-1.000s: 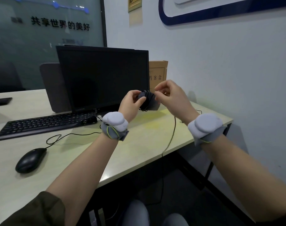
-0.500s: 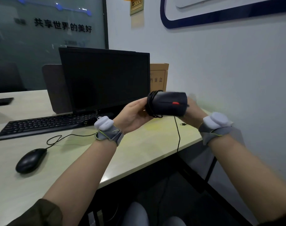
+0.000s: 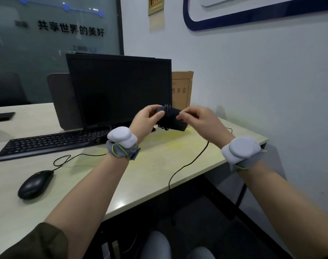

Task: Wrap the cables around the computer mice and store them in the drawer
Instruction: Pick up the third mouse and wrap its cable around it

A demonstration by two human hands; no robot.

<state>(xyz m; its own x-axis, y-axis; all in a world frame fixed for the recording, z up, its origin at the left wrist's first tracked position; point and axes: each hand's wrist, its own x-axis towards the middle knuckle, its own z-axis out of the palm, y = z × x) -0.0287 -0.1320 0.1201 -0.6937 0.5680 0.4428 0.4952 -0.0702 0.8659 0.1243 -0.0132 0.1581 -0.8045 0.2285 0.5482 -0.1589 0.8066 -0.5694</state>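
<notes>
A black mouse (image 3: pixel 173 119) with a red wheel is held in the air over the desk, in front of the monitor. My left hand (image 3: pixel 147 120) grips its left end. My right hand (image 3: pixel 198 121) pinches its black cable (image 3: pixel 189 164) at the mouse's top, where several turns are wound around the body. The loose part of the cable hangs down across the desk and over its front edge. A second black mouse (image 3: pixel 35 184) lies on the desk at the left, its cable looping toward the keyboard. No drawer is in view.
A black keyboard (image 3: pixel 51 143) and a dark monitor (image 3: pixel 120 90) stand on the pale desk (image 3: pixel 146 176). A brown cardboard file box (image 3: pixel 182 88) leans by the white wall behind. The desk's right corner ends near the wall. My knees show under the desk.
The mouse was turned flat with its red wheel facing me half a second ago. Now it is tilted back and my right hand has come over the top with the cable, adding a turn.
</notes>
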